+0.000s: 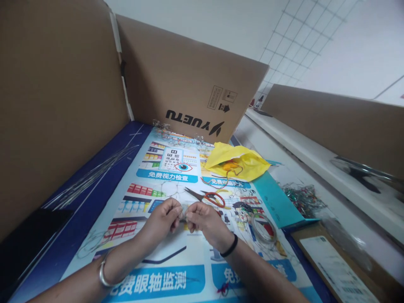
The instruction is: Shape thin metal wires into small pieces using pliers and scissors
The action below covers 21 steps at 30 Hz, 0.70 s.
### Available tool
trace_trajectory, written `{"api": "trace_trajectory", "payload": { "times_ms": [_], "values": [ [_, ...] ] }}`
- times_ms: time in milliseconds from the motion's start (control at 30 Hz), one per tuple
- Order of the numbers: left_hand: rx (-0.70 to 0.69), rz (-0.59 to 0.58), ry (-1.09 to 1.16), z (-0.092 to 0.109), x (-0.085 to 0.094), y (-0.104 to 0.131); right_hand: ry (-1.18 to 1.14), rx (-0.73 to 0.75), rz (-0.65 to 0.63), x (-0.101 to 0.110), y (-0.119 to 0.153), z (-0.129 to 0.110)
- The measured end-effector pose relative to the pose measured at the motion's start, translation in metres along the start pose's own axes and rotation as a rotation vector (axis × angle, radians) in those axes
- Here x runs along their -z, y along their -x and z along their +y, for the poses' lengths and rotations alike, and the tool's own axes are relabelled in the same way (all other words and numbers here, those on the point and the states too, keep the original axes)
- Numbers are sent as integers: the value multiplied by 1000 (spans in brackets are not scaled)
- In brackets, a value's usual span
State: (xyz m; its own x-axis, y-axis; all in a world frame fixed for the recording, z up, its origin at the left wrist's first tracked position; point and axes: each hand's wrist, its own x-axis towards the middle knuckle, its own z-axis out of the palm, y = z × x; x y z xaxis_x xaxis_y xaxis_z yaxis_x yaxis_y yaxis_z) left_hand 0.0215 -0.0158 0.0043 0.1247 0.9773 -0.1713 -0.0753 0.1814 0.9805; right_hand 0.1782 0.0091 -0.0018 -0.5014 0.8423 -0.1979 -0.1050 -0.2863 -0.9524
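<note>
My left hand [168,213] and my right hand [200,216] meet above the printed sheet [176,191], each in a pinch. Between the fingertips is a small pale item [184,211], too small and blurred to name. Just beyond my right hand lie scissors with orange-red handles [215,199], their blades pointing left. A coil of thin wire [264,228] rests on the sheet to the right. Farther back, a yellow bag [249,165] lies open with orange thread [232,166] at its mouth.
Cardboard panels [176,71] stand at the left and back. Long thin wires [94,176] lie on the left. At the right are a teal folder [277,200], a tangled wire pile [303,200] and a brown package with a white label [334,267].
</note>
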Motion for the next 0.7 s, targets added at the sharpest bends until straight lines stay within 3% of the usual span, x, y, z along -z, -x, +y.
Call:
{"api": "trace_trajectory", "payload": {
  "times_ms": [233, 367, 567, 700],
  "values": [
    [47, -139, 100, 1, 3, 0, 14, -11, 60, 3, 3, 4],
    [46, -187, 27, 3, 5, 0, 81, 20, 122, 3, 4, 5],
    [50, -170, -100, -2, 4, 0, 289, 115, 209, 4, 5, 15],
    [-29, -138, -103, -3, 0, 1, 379, 183, 247, 8, 5, 24]
  ]
}}
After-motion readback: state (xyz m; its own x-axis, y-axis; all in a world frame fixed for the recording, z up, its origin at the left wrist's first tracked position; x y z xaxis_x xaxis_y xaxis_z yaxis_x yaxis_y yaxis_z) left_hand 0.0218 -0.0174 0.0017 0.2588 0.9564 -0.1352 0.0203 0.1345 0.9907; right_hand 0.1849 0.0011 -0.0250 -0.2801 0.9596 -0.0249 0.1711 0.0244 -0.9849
